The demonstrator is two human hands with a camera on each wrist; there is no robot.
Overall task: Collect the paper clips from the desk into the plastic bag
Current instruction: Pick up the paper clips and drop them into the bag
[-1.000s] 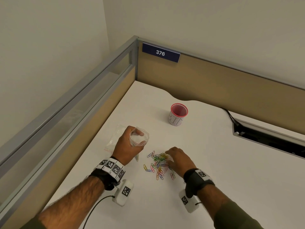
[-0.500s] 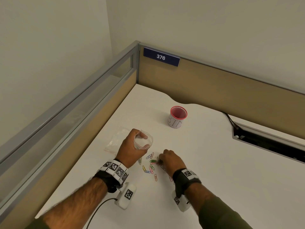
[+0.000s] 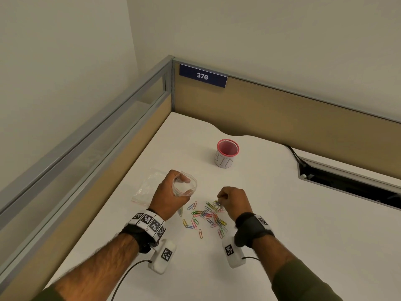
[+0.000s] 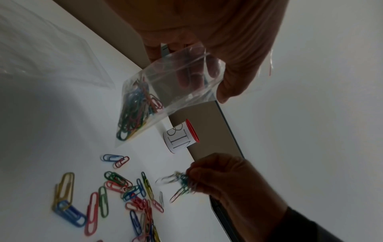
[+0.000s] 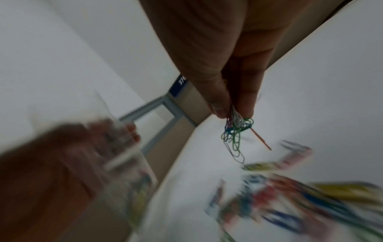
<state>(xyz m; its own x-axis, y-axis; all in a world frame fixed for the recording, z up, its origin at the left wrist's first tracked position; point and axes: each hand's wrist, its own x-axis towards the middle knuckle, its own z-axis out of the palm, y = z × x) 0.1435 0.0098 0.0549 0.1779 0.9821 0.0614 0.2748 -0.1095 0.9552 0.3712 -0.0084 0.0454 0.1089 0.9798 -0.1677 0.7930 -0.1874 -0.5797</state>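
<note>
Left hand (image 3: 171,193) gripping 1 plastic bag (image 4: 157,98), mouth held open, clips already inside. Right hand (image 3: 233,200) pinching a bunch of paper clips (image 5: 236,132) above the desk (image 3: 303,224). Roughly 30 loose clips (image 3: 207,218) near the front edge; exact count unclear. 1 cup (image 3: 226,153) toward the back, 1 spare bag (image 3: 147,185) near the left edge.
</note>
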